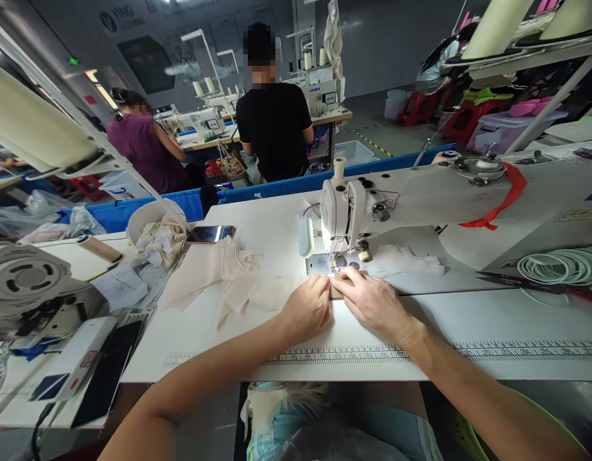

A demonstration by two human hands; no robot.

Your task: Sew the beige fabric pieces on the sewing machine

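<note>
My left hand (pixel 309 302) is closed in a pinch just in front of the sewing machine's needle area. Whatever sits between its fingertips is too small and hidden to name. Beside it, my right hand (pixel 373 306) lies palm down with its fingers stretched toward the presser foot (pixel 335 259). Those fingers rest on a small brown flat piece (pixel 336 293), partly covered by the hand. The white sewing machine (pixel 344 211) stands right behind both hands. Thin pale fabric pieces (pixel 257 294) lie left of my left hand, and another pale piece (pixel 404 261) lies under the machine arm.
Dark-bladed scissors (pixel 521 282) and a coil of pale cord (pixel 562 266) lie at the right. A phone (pixel 212 234) and a tub of scraps (pixel 149 221) are at the back left. A printed ruler (pixel 344 354) runs along the front edge. Several people work beyond.
</note>
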